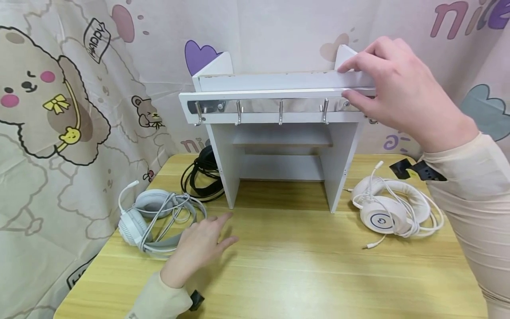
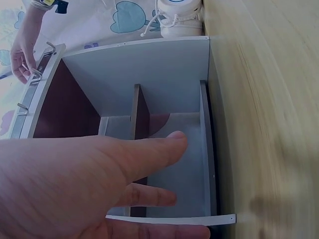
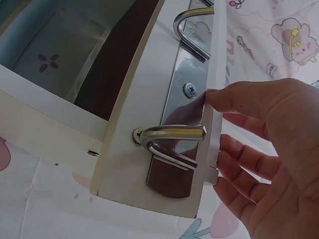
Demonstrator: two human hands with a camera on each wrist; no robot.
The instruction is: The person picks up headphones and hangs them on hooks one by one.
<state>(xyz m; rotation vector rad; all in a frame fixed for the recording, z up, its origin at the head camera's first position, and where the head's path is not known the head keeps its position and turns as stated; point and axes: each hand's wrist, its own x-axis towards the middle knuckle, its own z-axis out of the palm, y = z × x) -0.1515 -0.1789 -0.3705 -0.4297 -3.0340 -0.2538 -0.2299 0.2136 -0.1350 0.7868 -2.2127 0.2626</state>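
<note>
The white shelf unit [image 1: 280,135] was set upright at the back of the tabletop [image 1: 279,270], flanked by the grey headset [image 1: 133,228] and the white headset [image 1: 381,219]. Its top edge was gripped near one end by the right hand [image 1: 406,88], the thumb placed against the hook rail [image 1: 259,118] and the fingers curled over behind. Nothing was held by the left hand [image 1: 199,243], which was spread above the tabletop beside the grey headset. The unit was judged stiff and fairly light, and apt to be tipped if pulled from the top alone; a steadier hold was thought likely on both side panels [image 1: 344,161]. The metal hooks [image 1: 280,110] were judged slippery. The headsets were judged light but somewhat fragile, best taken by the earcups, with loose cables gathered first.
</note>
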